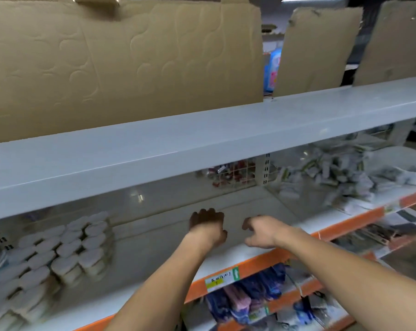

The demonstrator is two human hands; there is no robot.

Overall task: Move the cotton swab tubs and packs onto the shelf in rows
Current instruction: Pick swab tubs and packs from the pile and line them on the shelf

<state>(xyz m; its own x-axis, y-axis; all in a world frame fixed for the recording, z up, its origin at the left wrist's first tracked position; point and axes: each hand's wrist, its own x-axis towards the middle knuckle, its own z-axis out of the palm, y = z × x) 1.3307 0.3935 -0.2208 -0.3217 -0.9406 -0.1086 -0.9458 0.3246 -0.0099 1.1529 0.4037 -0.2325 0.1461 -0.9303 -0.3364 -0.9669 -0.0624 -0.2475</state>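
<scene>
Rows of round cotton swab tubs (pixel 63 249) with pale lids stand stacked on the left part of the white shelf (pixel 154 254). Both my arms reach in under the shelf above. My left hand (pixel 208 225) hovers over the bare middle of the shelf, fingers curled downward, with nothing visible in it. My right hand (pixel 261 231) is beside it to the right, fingers bent and apart, holding nothing. The picture is blurred by motion.
The upper shelf board (pixel 202 144) hangs low over my hands. Cardboard sheets (pixel 121 65) stand on top of it. A clear divider (pixel 285 201) separates a heap of white packs (pixel 340 177) on the right. Blue and pink packs (pixel 250 297) fill the shelf below the orange edge.
</scene>
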